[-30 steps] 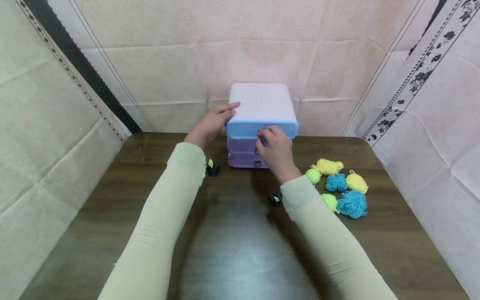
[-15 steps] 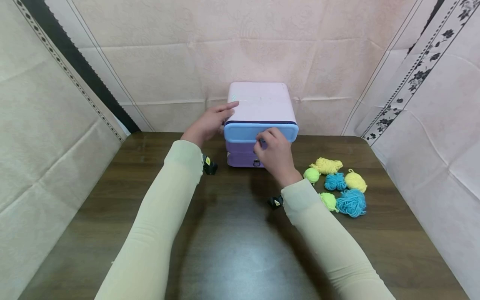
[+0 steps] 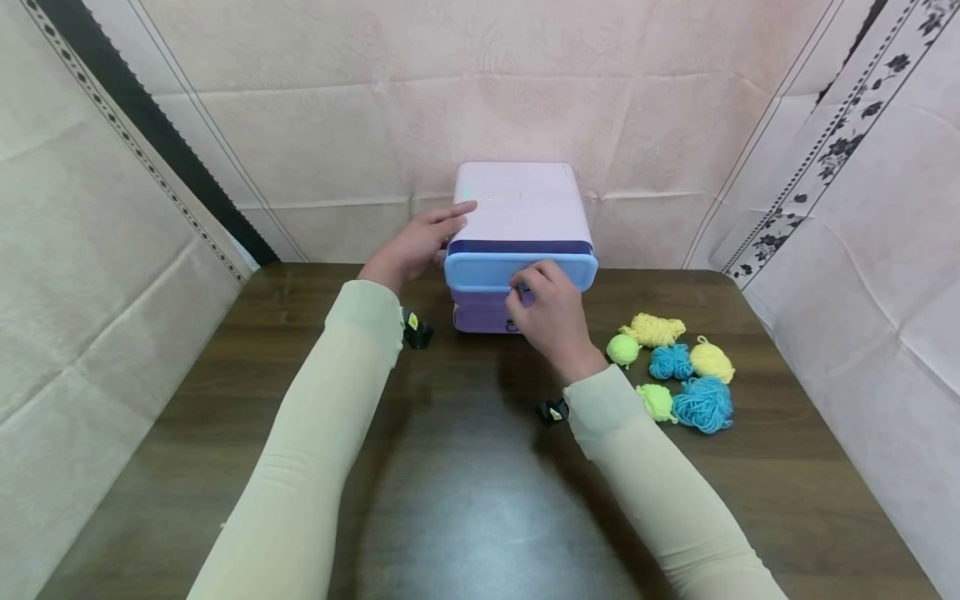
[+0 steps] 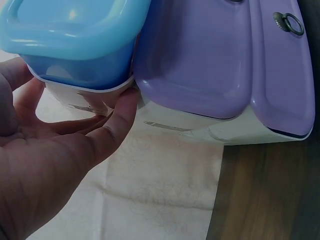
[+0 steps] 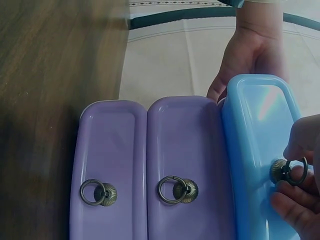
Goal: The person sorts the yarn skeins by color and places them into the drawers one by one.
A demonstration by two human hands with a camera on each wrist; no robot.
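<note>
A small chest of drawers has a pale pink top (image 3: 525, 196), two purple drawers (image 5: 190, 135) and a light blue top drawer (image 3: 480, 271). The blue drawer is pulled partway out, with a dark gap behind its front. My right hand (image 3: 553, 315) pinches the metal ring pull (image 5: 298, 171) on the blue front between thumb and fingers. My left hand (image 3: 420, 244) rests against the chest's left side, its fingers lying straight over the top edge. The left wrist view has the left hand (image 4: 60, 155) touching the side wall beside the blue drawer.
On the wooden table (image 3: 457, 467), right of the chest, lie several yarn balls: blue yarn (image 3: 703, 405), yellow yarn (image 3: 712, 361) and green yarn (image 3: 622, 350) among them. A pale patterned cloth (image 3: 420, 108) hangs behind the table.
My right hand has drawn the blue drawer outward toward me, and a dark gap has appeared and widened under the pink top. The left hand has stayed nearly in place.
</note>
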